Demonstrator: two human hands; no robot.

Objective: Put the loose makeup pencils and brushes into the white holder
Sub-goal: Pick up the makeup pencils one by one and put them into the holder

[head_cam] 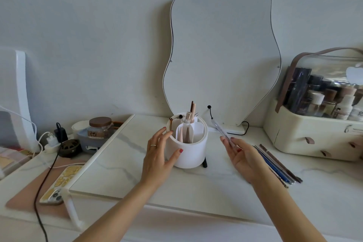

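The white round holder (pixel 191 153) stands on a marble board in the middle, with several pencils and brushes upright in its compartments. My left hand (pixel 159 155) curls round its left side, thumb on the front wall. My right hand (pixel 238 153) is to the right of the holder and pinches a clear silver-grey pencil (pixel 222 130) that points up and left toward the holder's rim. A row of loose pencils and brushes (pixel 279 163), blue, grey and brown, lies on the board right of that hand. A black pencil end (pixel 204 163) sticks out from behind the holder's base.
A wavy mirror (pixel 222 55) leans on the wall behind the holder. A cream cosmetics box (pixel 306 137) with bottles stands at the right. To the left are a jar (pixel 100 127), chargers with cables, and a phone (pixel 60 184) on a pink mat.
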